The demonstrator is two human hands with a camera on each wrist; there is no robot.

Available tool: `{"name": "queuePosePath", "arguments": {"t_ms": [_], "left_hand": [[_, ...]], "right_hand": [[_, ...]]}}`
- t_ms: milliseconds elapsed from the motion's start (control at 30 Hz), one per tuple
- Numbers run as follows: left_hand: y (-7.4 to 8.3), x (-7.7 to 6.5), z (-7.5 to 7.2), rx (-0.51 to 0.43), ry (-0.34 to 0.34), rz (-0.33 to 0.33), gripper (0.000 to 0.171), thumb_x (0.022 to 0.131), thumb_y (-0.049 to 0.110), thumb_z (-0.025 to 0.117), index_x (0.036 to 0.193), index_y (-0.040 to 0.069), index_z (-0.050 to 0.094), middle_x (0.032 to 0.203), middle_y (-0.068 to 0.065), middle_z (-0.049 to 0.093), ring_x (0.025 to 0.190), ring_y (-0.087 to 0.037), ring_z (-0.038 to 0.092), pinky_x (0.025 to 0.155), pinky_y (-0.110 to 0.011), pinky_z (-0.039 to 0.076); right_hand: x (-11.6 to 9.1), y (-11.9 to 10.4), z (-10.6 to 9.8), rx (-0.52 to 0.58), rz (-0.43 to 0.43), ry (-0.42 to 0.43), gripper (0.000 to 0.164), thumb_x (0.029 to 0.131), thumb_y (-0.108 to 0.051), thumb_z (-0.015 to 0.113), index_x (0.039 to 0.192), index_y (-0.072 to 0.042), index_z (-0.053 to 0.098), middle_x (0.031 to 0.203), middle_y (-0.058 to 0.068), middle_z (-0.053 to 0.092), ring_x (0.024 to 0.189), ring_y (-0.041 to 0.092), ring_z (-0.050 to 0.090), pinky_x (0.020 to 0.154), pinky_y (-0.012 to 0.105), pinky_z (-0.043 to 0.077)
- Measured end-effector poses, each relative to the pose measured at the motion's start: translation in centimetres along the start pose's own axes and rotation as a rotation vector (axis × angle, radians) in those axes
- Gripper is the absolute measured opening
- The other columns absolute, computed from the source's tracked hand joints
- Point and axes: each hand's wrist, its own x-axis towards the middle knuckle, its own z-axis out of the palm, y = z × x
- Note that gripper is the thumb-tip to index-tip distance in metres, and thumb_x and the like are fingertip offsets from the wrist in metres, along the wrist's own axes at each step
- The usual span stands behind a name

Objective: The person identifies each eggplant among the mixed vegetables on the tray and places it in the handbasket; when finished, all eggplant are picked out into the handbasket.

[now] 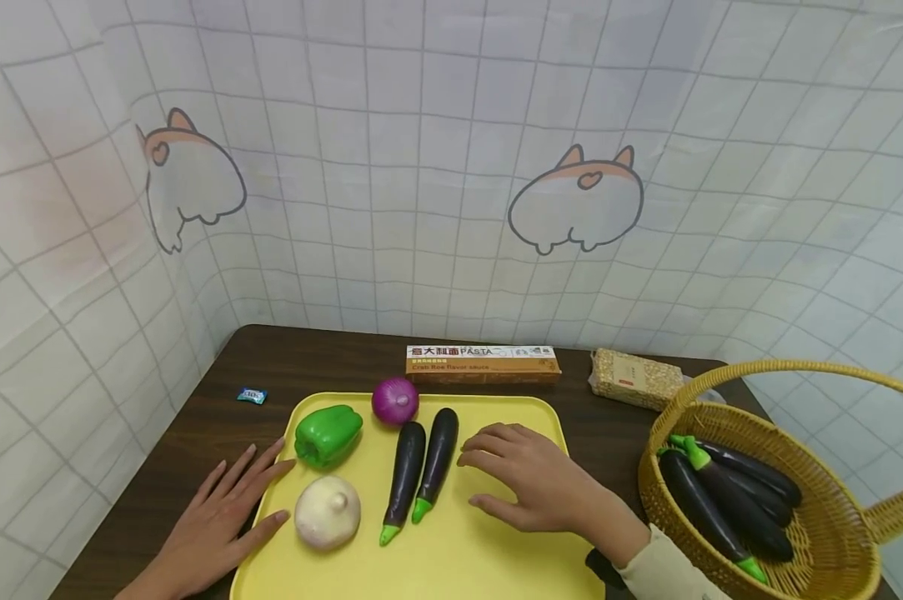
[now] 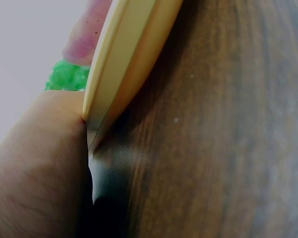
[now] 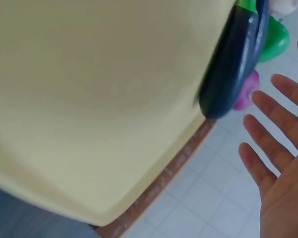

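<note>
A yellow tray (image 1: 496, 558) lies on the dark wooden table. My left hand (image 1: 222, 521) rests at its left edge, fingers spread, thumb near a round white vegetable with a stubby top (image 1: 327, 515). A green bell pepper (image 1: 328, 435) sits behind that, and a purple onion (image 1: 395, 402) is at the tray's back. Two eggplants (image 1: 404, 479) lie side by side mid-tray, green ends toward me. Just right of them hovers my right hand (image 1: 529, 479), holding nothing. In the right wrist view, its fingers (image 3: 275, 116) are spread apart from the nearer eggplant (image 3: 228, 64).
A wicker basket (image 1: 845, 475) with a tall handle stands at the right, several eggplants (image 1: 729, 500) inside. Behind the tray lie a pasta box (image 1: 484, 365) and a packed grain block (image 1: 637, 379). A small blue packet (image 1: 252, 396) is at the left. White gridded sheeting surrounds the table.
</note>
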Motion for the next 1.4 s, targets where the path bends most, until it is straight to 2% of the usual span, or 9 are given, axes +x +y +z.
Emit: {"name": "queuePosePath", "arguments": {"t_ms": [167,533,833,1033,1167,1300,1400], "left_hand": [[0.0,0.1,0.1,-0.005,0.007,0.000,0.066,0.103,0.043,0.068,0.163,0.028,0.044,0.172,0.000,0.029,0.155,-0.041,0.026,0.127,-0.050,0.002],[0.1,-0.1,0.1,-0.013,0.001,-0.012,0.063,0.104,0.043,0.067,0.161,0.028,0.046,0.172,0.002,0.029,0.154,-0.042,0.028,0.127,-0.049,0.000],[0.1,-0.1,0.0,-0.005,0.010,-0.003,0.065,0.103,0.041,0.068,0.162,0.026,0.045,0.172,0.000,0.030,0.154,-0.042,0.028,0.127,-0.049,0.001],[0.1,0.0,0.1,0.000,0.010,0.002,0.068,0.103,0.041,0.068,0.164,0.027,0.042,0.172,-0.001,0.029,0.154,-0.042,0.027,0.127,-0.049,0.001],[0.1,-0.1,0.1,-0.003,0.007,0.000,0.067,0.103,0.041,0.068,0.163,0.027,0.043,0.172,0.000,0.028,0.155,-0.041,0.026,0.127,-0.049,0.001],[0.1,0.0,0.1,-0.004,0.006,-0.002,0.067,0.103,0.041,0.068,0.164,0.026,0.043,0.172,0.000,0.028,0.155,-0.041,0.026,0.127,-0.050,0.002],[0.1,-0.1,0.1,0.000,0.001,-0.007,0.067,0.103,0.042,0.068,0.164,0.027,0.042,0.172,0.000,0.028,0.155,-0.041,0.026,0.127,-0.050,0.001]], "right_hand": [[1.4,0.2,1.6,-0.016,-0.034,-0.014,0.047,0.102,-0.040,0.070,0.142,-0.017,0.065,0.144,0.002,0.062,0.137,0.023,0.053,0.113,0.046,0.043],[3.1,0.3,3.5,-0.049,-0.053,-0.034,0.049,0.102,-0.048,0.069,0.140,-0.018,0.067,0.143,0.001,0.062,0.139,0.023,0.052,0.117,0.044,0.039],[4.4,0.8,4.2,-0.098,-0.090,-0.038,0.051,0.096,-0.057,0.073,0.128,-0.019,0.069,0.134,0.002,0.059,0.124,0.021,0.055,0.115,0.039,0.040],[4.5,0.7,4.5,-0.088,-0.062,-0.073,0.050,0.093,-0.061,0.076,0.121,-0.020,0.069,0.128,0.000,0.060,0.120,0.020,0.055,0.108,0.037,0.046],[4.1,0.6,5.0,-0.060,-0.054,-0.100,0.043,0.095,-0.060,0.074,0.112,-0.021,0.068,0.113,-0.005,0.060,0.110,0.016,0.057,0.106,0.034,0.046],[3.4,0.3,5.3,-0.027,-0.047,-0.122,0.033,0.098,-0.055,0.073,0.107,-0.024,0.067,0.100,-0.010,0.055,0.093,0.012,0.052,0.087,0.030,0.049],[2.9,0.0,5.4,0.005,-0.033,-0.136,0.030,0.098,-0.053,0.073,0.108,-0.026,0.067,0.096,-0.012,0.052,0.086,0.009,0.047,0.074,0.026,0.044]]}}
